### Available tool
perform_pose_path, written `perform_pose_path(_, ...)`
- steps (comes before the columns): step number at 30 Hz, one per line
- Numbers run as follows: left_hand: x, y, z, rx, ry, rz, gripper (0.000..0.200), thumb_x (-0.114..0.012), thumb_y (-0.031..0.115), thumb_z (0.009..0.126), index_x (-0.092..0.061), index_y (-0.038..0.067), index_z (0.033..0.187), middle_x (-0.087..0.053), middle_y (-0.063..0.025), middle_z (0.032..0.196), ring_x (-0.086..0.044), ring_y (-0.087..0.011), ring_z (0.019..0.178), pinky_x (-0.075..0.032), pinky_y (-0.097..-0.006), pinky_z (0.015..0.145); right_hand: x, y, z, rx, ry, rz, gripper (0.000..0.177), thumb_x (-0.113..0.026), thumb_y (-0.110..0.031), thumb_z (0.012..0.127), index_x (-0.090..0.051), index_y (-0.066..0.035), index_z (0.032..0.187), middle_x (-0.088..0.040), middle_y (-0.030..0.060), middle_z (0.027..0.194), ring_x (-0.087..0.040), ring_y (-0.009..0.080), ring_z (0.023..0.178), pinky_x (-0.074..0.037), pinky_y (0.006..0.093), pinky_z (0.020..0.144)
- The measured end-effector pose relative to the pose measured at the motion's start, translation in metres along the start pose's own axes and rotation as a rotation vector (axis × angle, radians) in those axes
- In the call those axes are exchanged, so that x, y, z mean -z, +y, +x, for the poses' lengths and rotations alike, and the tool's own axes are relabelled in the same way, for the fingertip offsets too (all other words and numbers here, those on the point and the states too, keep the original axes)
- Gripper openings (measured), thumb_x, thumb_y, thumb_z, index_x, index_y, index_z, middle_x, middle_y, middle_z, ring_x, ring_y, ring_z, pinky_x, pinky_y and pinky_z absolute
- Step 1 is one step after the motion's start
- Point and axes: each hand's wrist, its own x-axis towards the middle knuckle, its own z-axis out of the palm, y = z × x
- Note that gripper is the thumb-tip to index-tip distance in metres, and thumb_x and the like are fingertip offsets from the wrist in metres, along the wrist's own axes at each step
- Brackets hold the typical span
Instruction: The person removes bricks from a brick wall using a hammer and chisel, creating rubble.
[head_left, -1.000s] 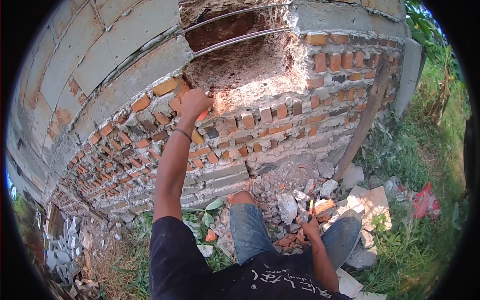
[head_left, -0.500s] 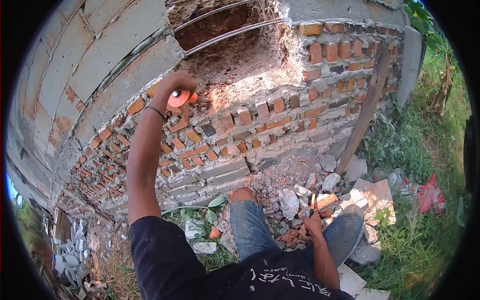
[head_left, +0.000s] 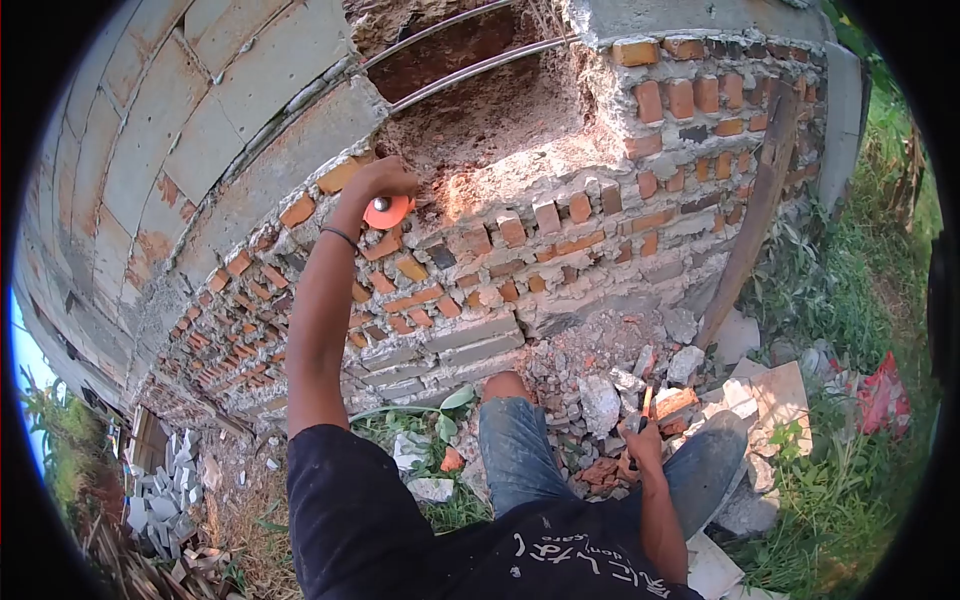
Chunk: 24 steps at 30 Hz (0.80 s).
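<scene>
My left hand [head_left: 386,178] is closed around a tool with an orange round guard [head_left: 398,212] and a metal end, held against the broken edge of the brick wall [head_left: 575,243] below a rough opening [head_left: 480,115]. The tool's far end is hidden. Low on the right, beside my bent knee, my right hand [head_left: 643,443] grips the dark lower part of a tool with an orange and black handle [head_left: 647,403], which points up over the rubble. Its other end is hard to make out.
Metal bars [head_left: 485,72] cross the opening. A wooden post [head_left: 750,220] leans on the wall at the right. Broken bricks and concrete [head_left: 600,405] lie at the wall's foot. Red plastic [head_left: 883,397] lies in the grass, and grey rubble [head_left: 165,500] is at the lower left.
The whole view has shifted, so the wall and both arms appear further right. The orange guard has tilted and its face shows rounder. Both hands keep their grips.
</scene>
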Motion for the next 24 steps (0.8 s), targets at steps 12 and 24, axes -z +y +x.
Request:
perform_pose_path(12,0.037,0.012,-0.045,0.010,-0.183,0.129,0.022,-0.067,0.018,0.056,-0.072,0.004,0.072,-0.067,-0.0162,0.085,-0.063,-0.0280,0.078,-0.050,-0.0363,0.066,0.006,-0.036,-0.026,-0.029,-0.002,-0.054,0.087,-0.071,-0.025,0.071,-0.029,0.010,0.139,-0.048,0.0304,0.131,-0.046,0.0409,0.124,-0.038,0.0416,0.104)
perform_pose_path(24,0.011,-0.009,-0.036,0.131,-0.213,-0.034,0.020,-0.062,0.020,0.061,-0.077,0.014,0.072,-0.069,-0.0113,0.087,-0.065,-0.0251,0.076,-0.051,-0.0342,0.068,-0.034,-0.087,-0.004,-0.687,-0.276,1.380,0.020,-0.063,-0.005,0.081,-0.044,-0.009,0.078,-0.042,0.0005,0.061,-0.044,0.0150,0.050,-0.039,0.0341,0.046)
